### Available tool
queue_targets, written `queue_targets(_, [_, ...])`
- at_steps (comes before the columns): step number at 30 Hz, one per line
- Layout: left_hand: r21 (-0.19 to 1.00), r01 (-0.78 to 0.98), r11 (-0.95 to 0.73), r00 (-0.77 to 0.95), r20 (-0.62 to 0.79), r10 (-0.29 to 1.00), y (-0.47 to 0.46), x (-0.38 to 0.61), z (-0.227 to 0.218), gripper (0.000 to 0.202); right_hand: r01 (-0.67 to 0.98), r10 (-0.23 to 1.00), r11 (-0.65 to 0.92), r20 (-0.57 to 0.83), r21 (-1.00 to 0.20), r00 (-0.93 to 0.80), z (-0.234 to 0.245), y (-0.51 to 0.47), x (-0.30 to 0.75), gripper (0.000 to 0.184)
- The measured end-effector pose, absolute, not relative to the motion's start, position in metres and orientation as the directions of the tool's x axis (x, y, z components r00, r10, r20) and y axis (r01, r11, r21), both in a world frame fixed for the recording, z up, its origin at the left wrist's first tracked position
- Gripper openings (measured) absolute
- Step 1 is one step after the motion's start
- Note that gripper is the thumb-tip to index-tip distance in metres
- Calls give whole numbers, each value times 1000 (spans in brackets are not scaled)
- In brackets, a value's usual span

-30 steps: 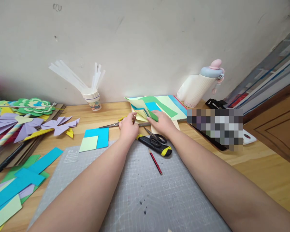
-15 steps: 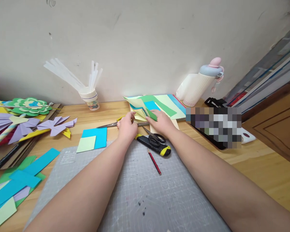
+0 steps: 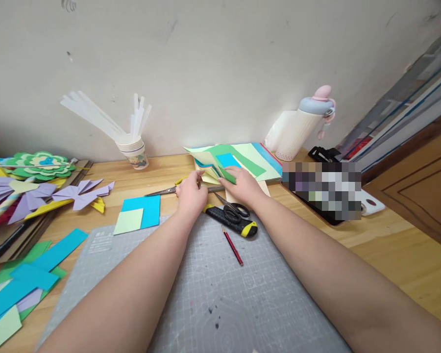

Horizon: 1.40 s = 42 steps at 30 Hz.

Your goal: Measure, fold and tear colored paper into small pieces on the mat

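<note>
At the back of the desk, a stack of coloured paper [image 3: 248,152] in pale green, green and blue lies with several sheets lifted and fanned at its near left side. My right hand [image 3: 242,186] pinches the lifted sheets at a green edge. My left hand [image 3: 191,193] is beside the fanned corner, its fingers curled; what they hold, if anything, is hidden. Under and between the hands lie a long pair of scissors [image 3: 161,191], small black-handled scissors [image 3: 235,212] and a black-and-yellow utility knife [image 3: 228,221]. A red pencil [image 3: 233,247] lies nearer me.
A grey cutting mat [image 3: 220,294] covers the front. Blue and pale green squares [image 3: 150,208] sit at its far left. Paper strips [image 3: 33,277] and paper flowers [image 3: 44,164] lie left. Behind stand paper cups [image 3: 137,159] with white strips and a bottle [image 3: 301,132]; a phone [image 3: 316,196] lies right.
The view has shifted slightly, moving everything a little left in the picture. Both hands stay at the paper stack, and the fanned sheets have spread slightly.
</note>
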<state>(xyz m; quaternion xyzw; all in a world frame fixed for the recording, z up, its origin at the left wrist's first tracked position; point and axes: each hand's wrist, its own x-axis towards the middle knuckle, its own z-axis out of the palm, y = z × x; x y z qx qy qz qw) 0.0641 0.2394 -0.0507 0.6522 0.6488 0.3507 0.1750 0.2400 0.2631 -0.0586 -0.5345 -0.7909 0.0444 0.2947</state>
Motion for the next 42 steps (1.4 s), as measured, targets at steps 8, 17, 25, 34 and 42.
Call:
queue_targets(8, [688,717,-110,-81,240,967,239,63,-51,47,814,862,439,433,-381,-263,-58,262,240,31])
queue_targets(17, [689,717,-109,-81,238,968,239,64,-50,47,812,860,444,433,-379,-268,-59,264,240,30])
queue_targets(25, [687,719,-104,-85,235,968,239,64,-51,53,812,858,449,433,-373,-276,-59,264,241,30])
queue_targets(34, [675,727,-124,-67,250,966,238,64,-49,60,802,860,453,427,-389,-279,-57,264,240,29])
queue_targets(42, [697,704,-136,-68,256,964,237,65,-49,63,828,888,381,413,-411,-203,-58,263,239,36])
